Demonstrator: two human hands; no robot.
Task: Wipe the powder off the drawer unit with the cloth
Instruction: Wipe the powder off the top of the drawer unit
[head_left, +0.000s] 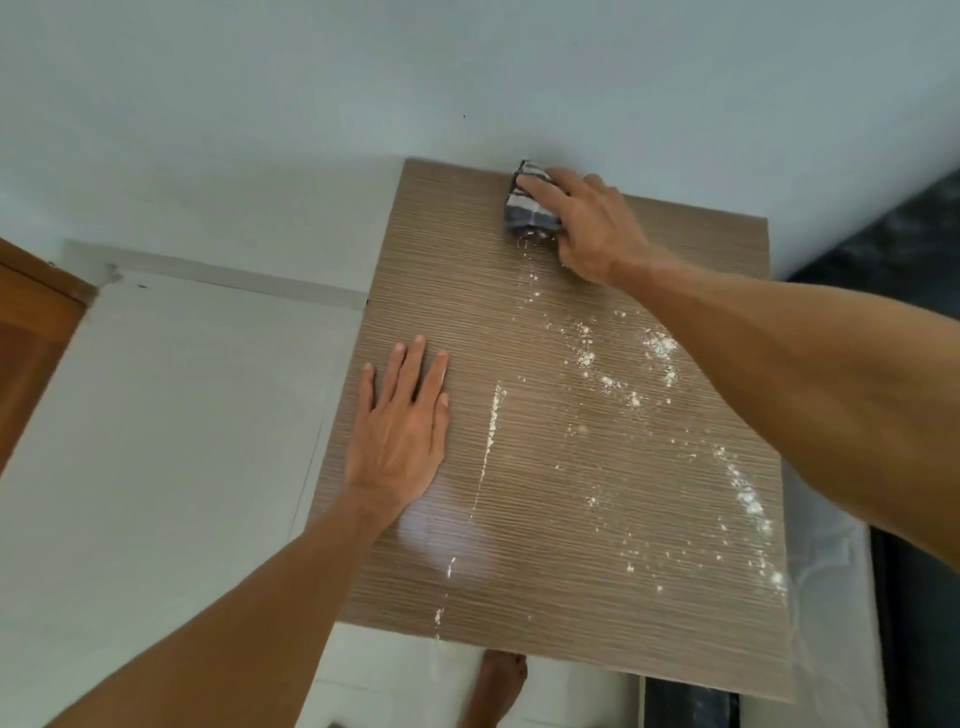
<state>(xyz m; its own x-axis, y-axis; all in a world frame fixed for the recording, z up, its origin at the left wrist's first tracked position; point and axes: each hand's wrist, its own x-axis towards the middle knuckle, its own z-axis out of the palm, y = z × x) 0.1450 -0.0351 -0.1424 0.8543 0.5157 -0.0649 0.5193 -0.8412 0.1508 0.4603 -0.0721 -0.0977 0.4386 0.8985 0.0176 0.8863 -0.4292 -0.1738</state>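
Right hand (587, 223) closed over folded grey-and-white checked cloth (527, 205) at far edge of brown ribbed-grain drawer unit (545, 597), left hand (400, 426) flat, open, empty, scattered white powder (660, 345) between.

Two bare forearms reach into view from the bottom corners, both uncovered up to the frame edge, with no sleeve showing. The left hand (397, 436) is bare, with no glove, ring, or watch; its short, trimmed fingernails are visible. The right hand (587, 223) is equally bare, and its wrist carries no band or bracelet. Veins and tendons stand out along the right forearm. One bare foot (496, 686), without shoe or sock, shows at the bottom edge.
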